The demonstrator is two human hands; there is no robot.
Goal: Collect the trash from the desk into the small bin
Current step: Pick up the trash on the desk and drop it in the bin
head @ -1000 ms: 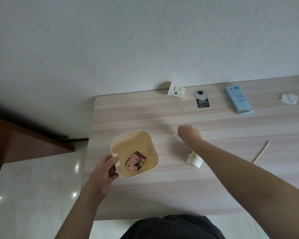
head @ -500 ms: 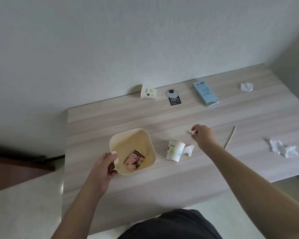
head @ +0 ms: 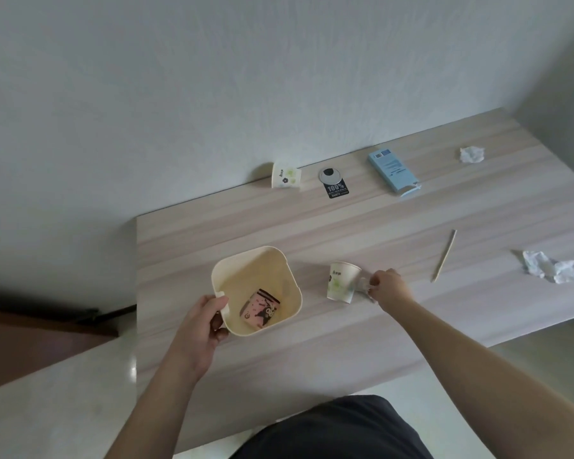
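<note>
A small cream bin (head: 289, 276) stands on the wooden desk (head: 312, 342), and my left hand (head: 203, 323) grips its near-left rim. Inside lies a pink and black packet (head: 260, 308). Just right of the bin a paper cup (head: 342, 281) lies on its side. My right hand (head: 386, 286) is right beside that cup and pinches a small white tissue scrap (head: 365, 284). Other trash on the desk: a wooden stick (head: 444, 255), a crumpled tissue (head: 549, 266) at the right, another tissue (head: 472, 154) at the far right, and a second paper cup (head: 285, 175) by the wall.
A light blue box (head: 393, 172) and a black tag with a round silver disc (head: 333, 183) lie near the wall. The desk's left edge runs just left of the bin. A dark brown board (head: 30, 339) is on the floor at the left.
The view has swung right, showing more of the desk. My right hand drew back from the middle of the desk to the cup and now pinches the tissue scrap. The left hand kept its hold on the bin.
</note>
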